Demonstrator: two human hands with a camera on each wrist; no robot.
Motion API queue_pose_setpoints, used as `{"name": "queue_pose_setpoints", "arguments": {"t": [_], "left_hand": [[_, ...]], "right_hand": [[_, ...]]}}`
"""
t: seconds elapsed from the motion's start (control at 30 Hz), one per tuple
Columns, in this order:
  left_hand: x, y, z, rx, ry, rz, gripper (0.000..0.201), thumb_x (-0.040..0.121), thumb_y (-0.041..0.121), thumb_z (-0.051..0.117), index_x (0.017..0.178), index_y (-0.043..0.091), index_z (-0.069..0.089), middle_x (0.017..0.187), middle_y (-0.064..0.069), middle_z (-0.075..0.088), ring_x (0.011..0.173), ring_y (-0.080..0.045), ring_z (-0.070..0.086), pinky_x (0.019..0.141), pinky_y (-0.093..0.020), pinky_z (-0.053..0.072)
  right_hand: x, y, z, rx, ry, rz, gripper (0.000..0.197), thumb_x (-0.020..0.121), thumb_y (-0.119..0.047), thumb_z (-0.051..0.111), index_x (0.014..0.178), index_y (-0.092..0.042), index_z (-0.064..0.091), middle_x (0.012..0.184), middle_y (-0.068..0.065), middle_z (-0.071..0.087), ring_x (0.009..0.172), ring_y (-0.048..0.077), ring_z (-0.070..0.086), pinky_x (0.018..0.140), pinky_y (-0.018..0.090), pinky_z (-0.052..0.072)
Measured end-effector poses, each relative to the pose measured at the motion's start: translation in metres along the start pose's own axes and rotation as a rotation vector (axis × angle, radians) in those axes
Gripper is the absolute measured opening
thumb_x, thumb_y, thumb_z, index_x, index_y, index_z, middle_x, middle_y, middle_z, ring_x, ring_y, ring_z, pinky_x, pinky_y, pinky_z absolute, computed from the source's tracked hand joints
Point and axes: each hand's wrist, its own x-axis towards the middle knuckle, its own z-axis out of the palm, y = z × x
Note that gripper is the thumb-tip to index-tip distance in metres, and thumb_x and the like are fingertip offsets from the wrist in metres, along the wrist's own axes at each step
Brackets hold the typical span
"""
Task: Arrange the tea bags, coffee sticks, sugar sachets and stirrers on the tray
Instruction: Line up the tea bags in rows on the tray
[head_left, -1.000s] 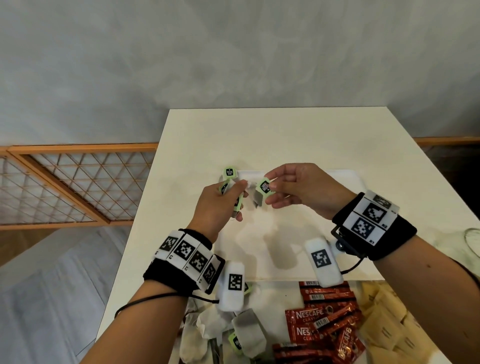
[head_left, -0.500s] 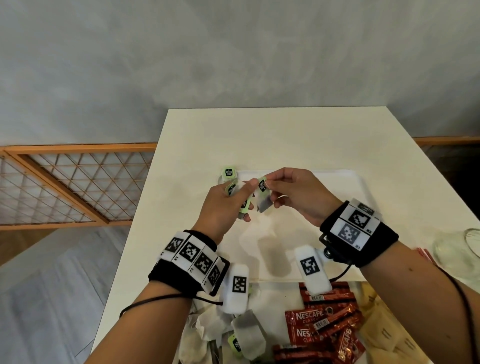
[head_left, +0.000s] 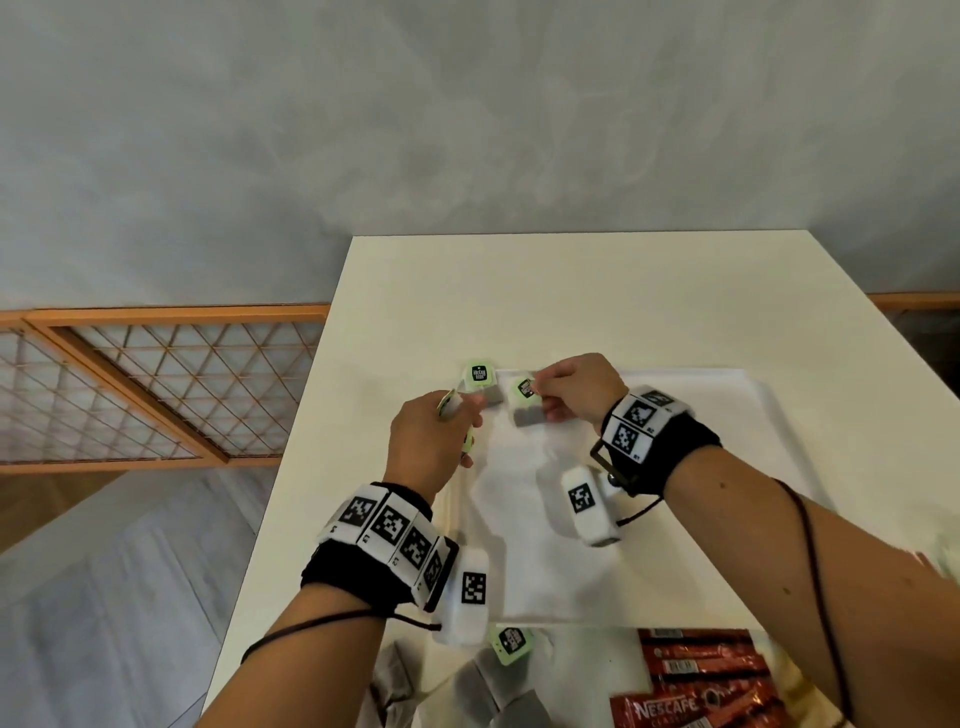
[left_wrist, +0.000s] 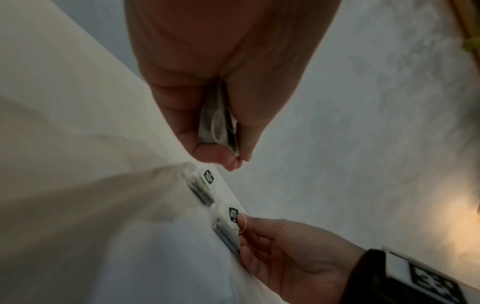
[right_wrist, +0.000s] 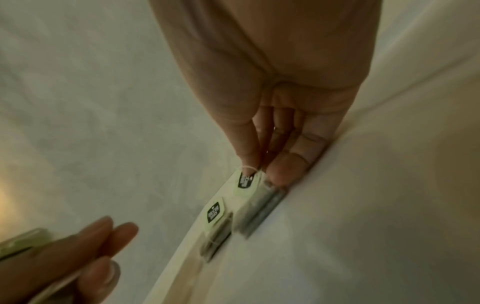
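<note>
A white tray (head_left: 748, 379) lies on the cream table (head_left: 571, 291). One tea bag with a green tag (head_left: 480, 382) (right_wrist: 215, 222) (left_wrist: 203, 185) rests in the tray's far left corner. Just to its right, my right hand (head_left: 543, 395) (right_wrist: 262, 170) pinches a second tea bag (head_left: 527, 405) (right_wrist: 249, 195) (left_wrist: 230, 226) by its tag end, low against the tray floor. My left hand (head_left: 457, 410) (left_wrist: 233, 160) hovers over the tray's left edge and grips a few more tea bags (left_wrist: 218, 127) between thumb and fingers.
Loose tea bags (head_left: 498, 680) lie in a pile near the table's front edge, with red Nescafé coffee sticks (head_left: 696, 670) to their right. A wooden lattice railing (head_left: 130, 395) runs along the left, beyond the table. The tray's middle and right side are bare.
My right hand drew a tea bag from the left hand's bundle and carried it forward and down beside the tea bag in the tray's corner. The left hand drew back slightly.
</note>
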Motion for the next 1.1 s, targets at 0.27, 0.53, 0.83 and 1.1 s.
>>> {"name": "queue_pose_setpoints", "arguments": {"t": [0.27, 0.53, 0.83, 1.1], "left_hand": [[0.023, -0.009, -0.007, 0.074, 0.028, -0.028, 0.026, 0.089, 0.025, 0.065, 0.075, 0.003, 0.069, 0.065, -0.008, 0.061, 0.046, -0.016, 0.053, 0.056, -0.035, 0.054], [0.028, -0.009, 0.001, 0.304, -0.021, -0.056, 0.023, 0.088, 0.017, 0.063, 0.07, 0.003, 0.07, 0.058, -0.002, 0.062, 0.028, -0.003, 0.05, 0.037, -0.011, 0.039], [0.034, -0.006, 0.001, 0.291, -0.021, -0.056, 0.02, 0.088, 0.016, 0.063, 0.078, 0.002, 0.073, 0.068, -0.006, 0.069, 0.043, -0.013, 0.058, 0.059, -0.03, 0.057], [0.034, -0.008, 0.001, 0.251, -0.041, -0.071, 0.019, 0.088, 0.017, 0.064, 0.082, 0.001, 0.074, 0.075, -0.012, 0.071, 0.049, -0.016, 0.058, 0.06, -0.033, 0.057]], "right_hand": [[0.026, 0.007, 0.016, 0.014, 0.224, -0.141, 0.006, 0.081, -0.001, 0.074, 0.087, -0.005, 0.073, 0.067, 0.006, 0.068, 0.049, 0.013, 0.063, 0.051, 0.024, 0.057], [0.023, 0.006, 0.025, 0.036, 0.166, -0.11, 0.009, 0.08, 0.002, 0.074, 0.089, 0.001, 0.072, 0.066, 0.009, 0.067, 0.051, 0.016, 0.063, 0.05, 0.025, 0.058], [0.026, -0.004, 0.015, -0.043, 0.119, -0.035, 0.015, 0.076, 0.003, 0.077, 0.089, 0.001, 0.07, 0.069, 0.015, 0.069, 0.053, 0.021, 0.066, 0.06, 0.035, 0.061], [0.03, -0.005, 0.019, -0.068, 0.125, -0.068, 0.019, 0.076, 0.004, 0.076, 0.093, 0.003, 0.068, 0.073, 0.019, 0.07, 0.058, 0.024, 0.067, 0.065, 0.039, 0.062]]}}
